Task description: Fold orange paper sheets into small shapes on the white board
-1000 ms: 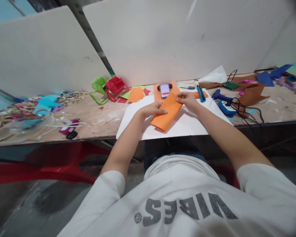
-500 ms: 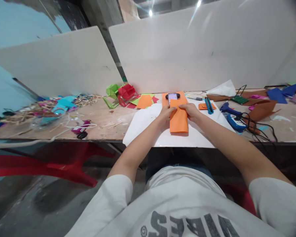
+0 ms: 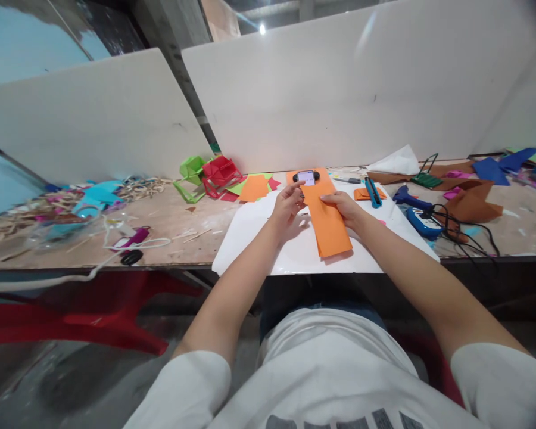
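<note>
A long folded orange paper strip (image 3: 329, 229) lies on a white board (image 3: 254, 238) in front of me. My right hand (image 3: 347, 208) rests on the strip's upper part, fingers stretched flat across it. My left hand (image 3: 287, 206) is lifted just left of the strip, fingers apart, its index finger stretched toward a phone (image 3: 307, 177) with a lit screen that lies on another orange sheet at the far end of the board. The left hand holds nothing that I can see.
Right of the board lie a blue utility knife (image 3: 372, 192), a blue glue gun (image 3: 410, 200) with black cables, and brown paper scraps (image 3: 471, 205). Left of it stand red (image 3: 220, 174) and green (image 3: 191, 173) paper models, orange sheets (image 3: 254, 187) and a pile of wooden sticks (image 3: 44, 205). White panels rise behind.
The orange paper has gone from slanted under both hands to a longer strip pointing toward me. My left hand has come off it and lifted toward the phone; the right stays on it.
</note>
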Demonstrator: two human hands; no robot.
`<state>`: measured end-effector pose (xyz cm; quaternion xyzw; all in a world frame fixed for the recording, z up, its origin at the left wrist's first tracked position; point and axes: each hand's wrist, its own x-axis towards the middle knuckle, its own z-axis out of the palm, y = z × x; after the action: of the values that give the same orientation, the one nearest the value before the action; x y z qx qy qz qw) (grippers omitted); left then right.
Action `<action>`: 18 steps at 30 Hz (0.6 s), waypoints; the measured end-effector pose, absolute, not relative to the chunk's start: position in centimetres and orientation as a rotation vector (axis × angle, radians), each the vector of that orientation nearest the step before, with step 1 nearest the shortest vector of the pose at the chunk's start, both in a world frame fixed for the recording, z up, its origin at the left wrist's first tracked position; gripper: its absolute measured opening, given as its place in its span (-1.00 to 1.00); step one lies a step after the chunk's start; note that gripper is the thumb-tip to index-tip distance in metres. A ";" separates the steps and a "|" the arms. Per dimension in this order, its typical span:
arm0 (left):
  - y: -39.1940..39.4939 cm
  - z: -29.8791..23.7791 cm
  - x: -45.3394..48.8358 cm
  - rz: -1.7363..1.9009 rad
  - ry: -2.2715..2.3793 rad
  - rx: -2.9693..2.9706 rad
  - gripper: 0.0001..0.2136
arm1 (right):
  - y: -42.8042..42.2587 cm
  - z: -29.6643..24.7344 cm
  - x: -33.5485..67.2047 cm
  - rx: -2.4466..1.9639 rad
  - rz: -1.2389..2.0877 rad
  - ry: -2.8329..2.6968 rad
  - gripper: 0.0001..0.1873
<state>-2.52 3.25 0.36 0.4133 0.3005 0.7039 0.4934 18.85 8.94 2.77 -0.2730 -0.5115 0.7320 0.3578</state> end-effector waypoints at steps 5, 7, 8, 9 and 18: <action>2.6 0.5 -2.5 1.724 0.753 1.013 -0.35 | 8.2 2.7 18.7 -0.759 1.845 -1.351 -0.73; 2.5 0.6 -2.5 1.725 0.767 1.026 -0.40 | 7.9 2.6 18.7 -0.769 1.823 -1.342 -0.72; 2.4 0.6 -2.5 1.724 0.775 1.035 -0.43 | 7.8 2.6 18.7 -0.764 1.821 -1.341 -0.72; 2.3 0.7 -2.6 1.720 0.782 1.043 -0.46 | 7.7 2.6 18.8 -0.757 1.832 -1.345 -0.73; 1.6 1.0 -2.8 1.696 0.784 1.077 -0.45 | 7.5 2.7 19.0 -0.730 1.890 -1.376 -0.69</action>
<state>-2.82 1.63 1.04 0.4399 0.3204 0.6930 0.4729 18.98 7.53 2.71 -0.2805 -0.5285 0.7258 0.3394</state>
